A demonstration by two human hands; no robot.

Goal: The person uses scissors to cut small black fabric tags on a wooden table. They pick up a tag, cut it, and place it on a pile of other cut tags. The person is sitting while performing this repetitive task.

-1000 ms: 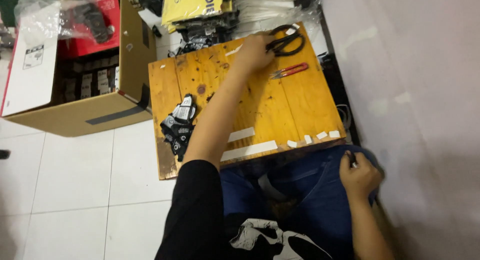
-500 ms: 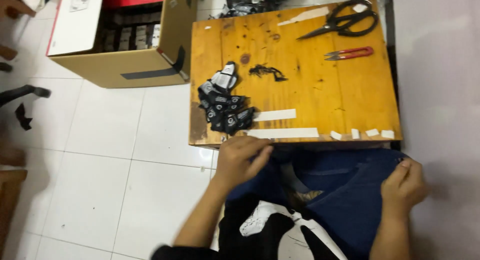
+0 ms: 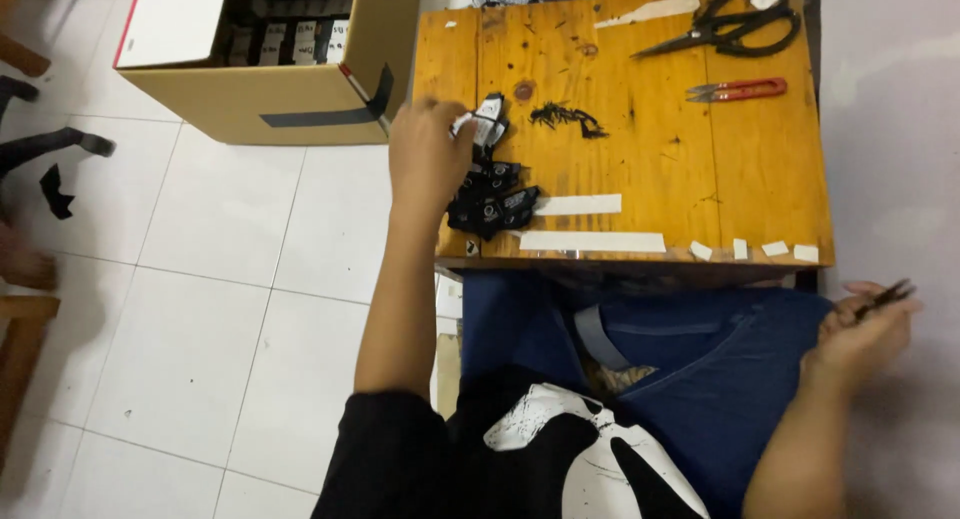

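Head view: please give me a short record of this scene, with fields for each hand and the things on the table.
left hand: at the pile of black labels, pinching one label
right hand: beside the lap, holds a small dark tool
wooden table: carries black scissors, red snips, white strips
cardboard box: on the floor, left of the table
lap: blue fabric

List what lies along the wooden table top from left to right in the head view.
Left hand → pile of black labels → black thread scraps → red thread snips.
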